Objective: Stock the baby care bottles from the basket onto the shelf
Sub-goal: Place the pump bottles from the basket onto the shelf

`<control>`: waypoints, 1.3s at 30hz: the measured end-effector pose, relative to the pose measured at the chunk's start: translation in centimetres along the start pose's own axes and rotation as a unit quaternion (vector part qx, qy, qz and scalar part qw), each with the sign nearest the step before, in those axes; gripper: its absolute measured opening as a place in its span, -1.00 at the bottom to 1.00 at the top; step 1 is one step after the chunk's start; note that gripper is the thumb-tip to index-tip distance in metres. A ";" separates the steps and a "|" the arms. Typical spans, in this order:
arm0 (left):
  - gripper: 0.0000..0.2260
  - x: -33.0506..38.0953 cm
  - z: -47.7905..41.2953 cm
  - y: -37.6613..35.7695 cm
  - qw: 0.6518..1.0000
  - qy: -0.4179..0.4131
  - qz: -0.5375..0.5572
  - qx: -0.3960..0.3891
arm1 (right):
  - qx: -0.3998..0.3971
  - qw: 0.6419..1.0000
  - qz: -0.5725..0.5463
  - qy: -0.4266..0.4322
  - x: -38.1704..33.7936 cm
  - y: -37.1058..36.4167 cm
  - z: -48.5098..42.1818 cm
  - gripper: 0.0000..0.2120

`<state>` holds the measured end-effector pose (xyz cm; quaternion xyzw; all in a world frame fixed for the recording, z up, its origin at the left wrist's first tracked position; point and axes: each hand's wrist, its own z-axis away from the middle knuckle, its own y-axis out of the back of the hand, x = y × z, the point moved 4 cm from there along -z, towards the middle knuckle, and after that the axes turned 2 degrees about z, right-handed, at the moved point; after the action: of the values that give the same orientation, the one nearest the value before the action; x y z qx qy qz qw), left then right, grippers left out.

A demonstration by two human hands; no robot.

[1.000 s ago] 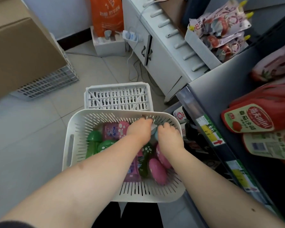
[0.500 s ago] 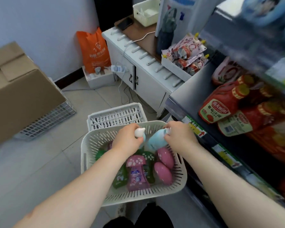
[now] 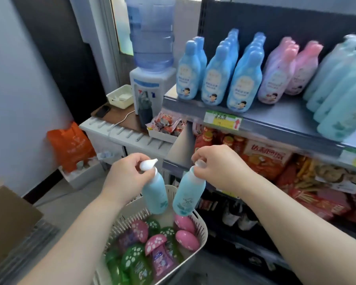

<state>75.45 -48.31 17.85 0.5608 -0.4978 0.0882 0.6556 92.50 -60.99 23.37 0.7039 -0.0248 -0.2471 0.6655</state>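
Observation:
My left hand (image 3: 126,177) grips the white pump top of a teal bottle (image 3: 155,194) that hangs above the basket. Beside it my right hand (image 3: 218,164) pinches the cap of a second teal bottle (image 3: 187,195), also lifted. Below them the white slotted basket (image 3: 201,229) holds several pink and green mushroom-capped bottles (image 3: 154,246) and pink oval ones (image 3: 186,239). The grey shelf (image 3: 275,112) up at the right carries rows of blue bottles (image 3: 214,79), pink bottles (image 3: 280,77) and matching teal bottles (image 3: 341,93).
Red snack packs (image 3: 265,159) fill the lower shelf right of my hands. A water dispenser (image 3: 150,64) and a white tray (image 3: 120,96) stand on a cabinet behind. An orange bag (image 3: 70,146) sits on the floor, and a cardboard box (image 3: 6,221) lies at the left.
Both hands have lifted the two teal bottles up out of the basket. The view has tilted up, so the upper shelf of bottles now shows.

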 end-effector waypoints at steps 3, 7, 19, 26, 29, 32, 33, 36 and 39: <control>-0.90 4.9 -0.1 0.9 0.998 -0.056 0.013 -0.005 | 0.035 0.999 0.019 0.005 0.0 4.1 2.3 -0.70; -0.88 10.5 -0.4 1.7 0.993 -0.116 0.034 0.000 | 0.085 0.996 0.023 0.007 0.9 9.2 4.8 -0.74; -0.96 24.7 -2.3 -0.9 0.966 -0.224 0.123 -0.030 | 0.206 0.977 0.056 0.004 8.0 23.4 6.6 -0.79; -0.96 31.0 -4.6 -3.3 0.959 -0.264 0.102 0.010 | 0.228 0.971 0.067 0.019 12.3 29.7 3.2 -0.81; -0.93 32.7 -5.6 -4.3 0.961 -0.260 0.096 0.025 | 0.212 0.974 0.080 0.018 13.8 30.7 1.0 -0.81; -0.97 33.7 -6.6 -5.2 0.963 -0.250 0.093 0.033 | 0.189 0.976 0.107 0.014 15.2 30.8 -1.2 -0.80; -0.96 34.1 -6.9 -5.5 0.964 -0.248 0.093 0.032 | 0.180 0.978 0.108 0.009 15.7 30.7 -1.9 -0.81; -0.95 35.1 -8.0 -6.3 0.964 -0.248 0.093 0.027 | 0.161 0.980 0.118 -0.002 17.2 30.1 -3.9 -0.82; -0.95 36.0 -8.9 -7.3 0.964 -0.252 0.080 0.021 | 0.139 0.981 0.135 -0.010 18.4 29.6 -5.3 -0.80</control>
<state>102.92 -59.59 41.28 0.5369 -0.6882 0.0073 0.4879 119.34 -66.09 45.60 0.7773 -0.1609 -0.1563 0.5878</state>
